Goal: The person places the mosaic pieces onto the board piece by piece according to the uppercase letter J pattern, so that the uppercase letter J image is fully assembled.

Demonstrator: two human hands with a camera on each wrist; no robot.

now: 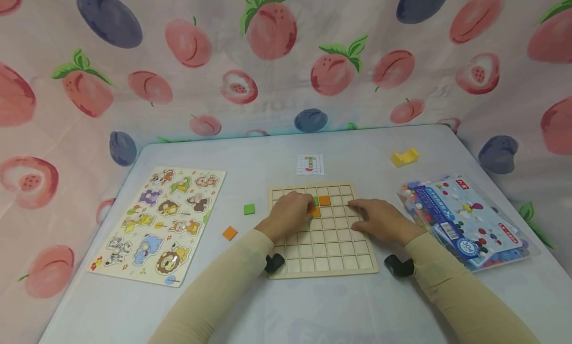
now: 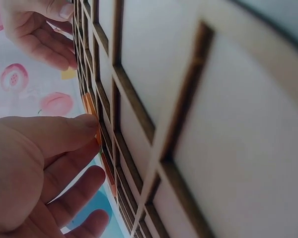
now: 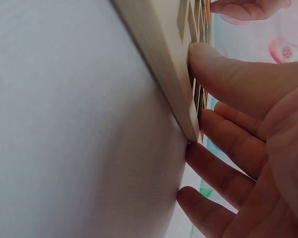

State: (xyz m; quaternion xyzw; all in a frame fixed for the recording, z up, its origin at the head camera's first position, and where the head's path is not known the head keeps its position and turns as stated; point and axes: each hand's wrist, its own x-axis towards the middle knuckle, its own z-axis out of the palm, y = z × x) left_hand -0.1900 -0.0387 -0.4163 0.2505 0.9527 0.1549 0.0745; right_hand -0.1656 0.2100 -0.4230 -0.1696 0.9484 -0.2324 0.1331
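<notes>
Lying farthest left of the grip is the animal board (image 1: 156,227); closer come a loose orange tile (image 1: 230,233) and a loose green tile (image 1: 249,209). The left hand (image 1: 289,212) bends over the wooden grid (image 1: 323,274), thumb and forefinger at the tiles; whether they pinch one, I cannot tell. Just right of these fingertips, a set green tile (image 1: 316,201) and two set orange tiles (image 1: 324,200) sit in cells. The pattern card (image 1: 310,164) lies beyond. The right hand (image 1: 382,217), fingers relaxed at the grid's right edge, grasps nothing; right of it is a plastic box (image 1: 469,225). I think each tile is best turned square to its cell, then pressed flat, while the right hand steadies lightly.
</notes>
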